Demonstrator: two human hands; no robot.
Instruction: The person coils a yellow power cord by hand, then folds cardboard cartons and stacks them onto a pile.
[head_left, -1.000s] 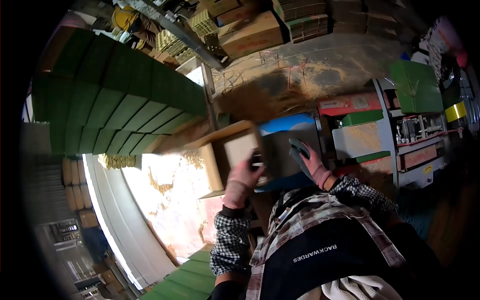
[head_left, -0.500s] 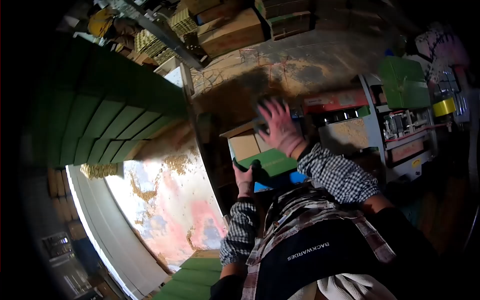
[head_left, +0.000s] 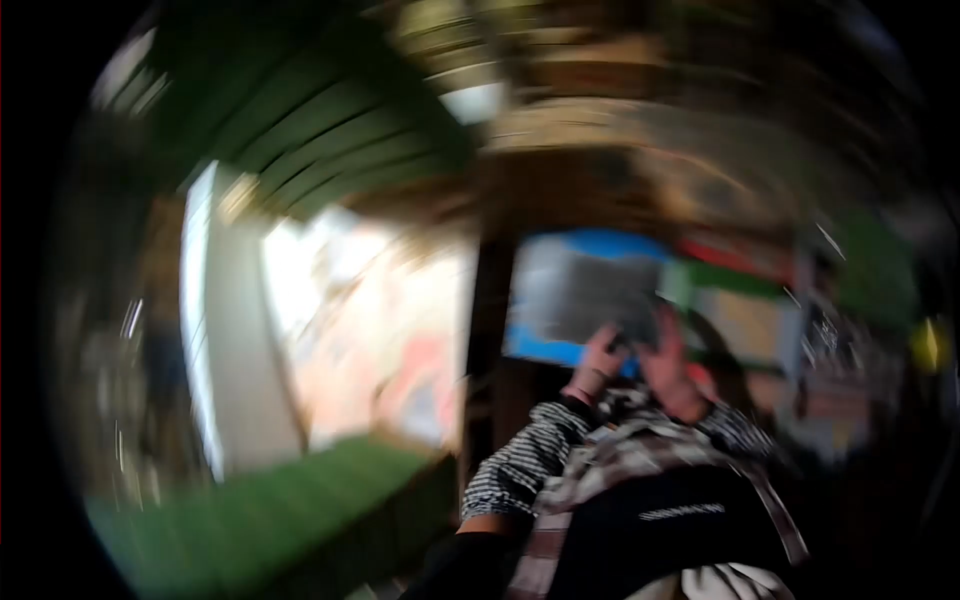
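Observation:
Motion blur softens the whole view. My left hand (head_left: 597, 362) is at the near edge of a flat blue and grey surface (head_left: 575, 290); its fingers are smeared, and I cannot make out anything in them. Close beside it on the right, my right hand (head_left: 672, 365) has its fingers stretched forward, with no object visible in it. Both hands appear to have dark coverings on the fingertips. Whether either hand touches the surface is unclear.
Stacked green boxes (head_left: 330, 120) stand at upper left, and more green boxes (head_left: 260, 500) line the lower left. Between them lies a pale, pink-stained tabletop (head_left: 370, 350). A machine with metal parts (head_left: 835, 340) is on the right, near a yellow object (head_left: 930, 343).
The green-flapped box between my hands is gone from the blue-grey surface. My right hand has come back toward my body, close to the left. The view has swung, shifting the surroundings rightward.

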